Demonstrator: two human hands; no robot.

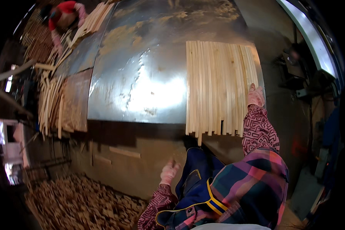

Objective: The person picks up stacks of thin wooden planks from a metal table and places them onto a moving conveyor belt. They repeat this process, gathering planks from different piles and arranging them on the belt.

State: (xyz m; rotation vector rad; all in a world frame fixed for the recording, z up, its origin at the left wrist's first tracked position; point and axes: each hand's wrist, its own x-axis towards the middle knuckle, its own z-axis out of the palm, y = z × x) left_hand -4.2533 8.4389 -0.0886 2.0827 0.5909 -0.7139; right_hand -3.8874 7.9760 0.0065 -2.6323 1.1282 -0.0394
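Sticks (pixel 218 84) are lying centre-right; right hand (pixel 256 96) is touching their edge, grip unclear; left hand (pixel 168 173) is hanging lower-centre, fingers loose.

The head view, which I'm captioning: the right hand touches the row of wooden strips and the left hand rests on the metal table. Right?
Not quite: the head view shows the left hand off the metal table, beside the blue apron. The right hand does touch the row of wooden strips.
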